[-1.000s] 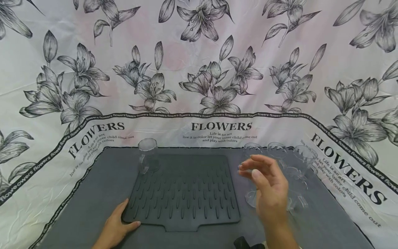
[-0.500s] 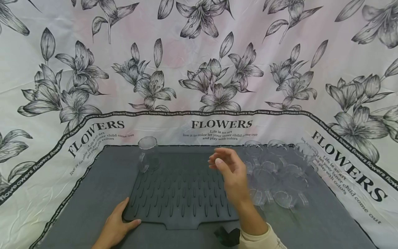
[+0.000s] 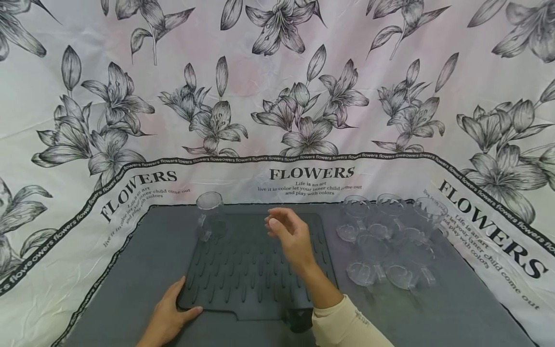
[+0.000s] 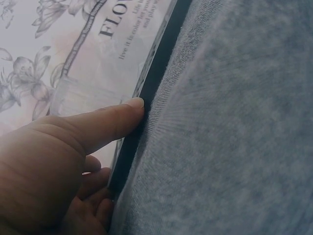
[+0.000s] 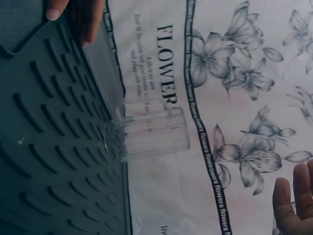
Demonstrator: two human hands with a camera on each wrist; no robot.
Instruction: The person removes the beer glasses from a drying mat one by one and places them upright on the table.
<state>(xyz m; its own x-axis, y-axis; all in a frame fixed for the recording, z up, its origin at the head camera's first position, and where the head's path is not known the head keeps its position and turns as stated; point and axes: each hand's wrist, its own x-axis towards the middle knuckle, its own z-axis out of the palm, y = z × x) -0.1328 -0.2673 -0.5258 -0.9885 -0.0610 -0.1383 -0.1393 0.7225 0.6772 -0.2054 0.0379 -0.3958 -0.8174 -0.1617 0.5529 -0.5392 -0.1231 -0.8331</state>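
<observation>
A dark ridged drying mat (image 3: 260, 289) lies on the table. One clear glass mug (image 3: 211, 217) stands at its back left corner, handle to the left; in the right wrist view this glass mug (image 5: 156, 132) appears sideways. My left hand (image 3: 169, 313) holds the mat's front left corner, thumb at the front edge and fingers along the left side. In the left wrist view, the thumb of the left hand (image 4: 63, 147) meets the dark edge. Above the mat's back right part, my right hand (image 3: 295, 238) hovers with loosely bent fingers and holds nothing.
Several clear glass mugs (image 3: 363, 273) stand grouped on the grey table (image 3: 130, 284) to the right of the mat. Behind the table hangs a white flower-printed cloth (image 3: 303, 120). Something dark (image 3: 299, 319) sits by the right sleeve, over the mat's front edge.
My right hand has moved left, from in front of the grouped glass mugs to above the mat. The left hand stays at the mat's corner, and the mug on the mat has not moved.
</observation>
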